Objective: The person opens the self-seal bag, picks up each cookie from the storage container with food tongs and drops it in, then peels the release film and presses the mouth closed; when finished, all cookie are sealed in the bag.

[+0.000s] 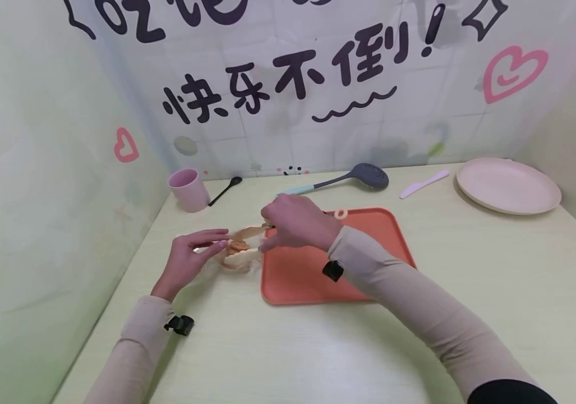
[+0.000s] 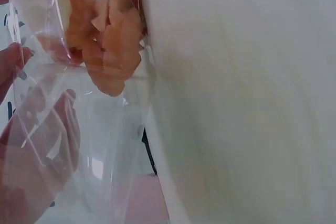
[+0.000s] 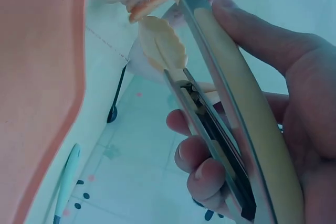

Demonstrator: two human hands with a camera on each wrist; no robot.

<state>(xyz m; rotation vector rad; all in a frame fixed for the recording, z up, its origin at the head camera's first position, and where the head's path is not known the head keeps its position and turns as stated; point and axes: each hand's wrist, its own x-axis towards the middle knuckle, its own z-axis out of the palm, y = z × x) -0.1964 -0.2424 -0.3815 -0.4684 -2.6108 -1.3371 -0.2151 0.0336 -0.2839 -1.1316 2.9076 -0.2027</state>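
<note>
My right hand (image 1: 302, 220) grips a pair of tongs (image 3: 247, 108) with cream handles and scalloped cream tips. Thumb on one arm and curled fingers on the other, it holds the tongs with their tips spread apart, pointing left. My left hand (image 1: 187, 261) holds a clear plastic bag (image 2: 105, 150) just left of the tray, its thumb and fingers at the bag's mouth. Inside the bag lie orange-brown, wavy-edged food pieces (image 2: 113, 45). In the head view the tong tips reach around this food (image 1: 239, 246).
An orange tray (image 1: 308, 278) lies under my right forearm. Behind it are a lilac cup (image 1: 190, 193), a black spoon (image 1: 227, 189), a slotted spoon (image 1: 368, 175) with a mint handle, a lilac knife (image 1: 424, 184) and a pink plate (image 1: 510, 188). A lettered backdrop stands behind.
</note>
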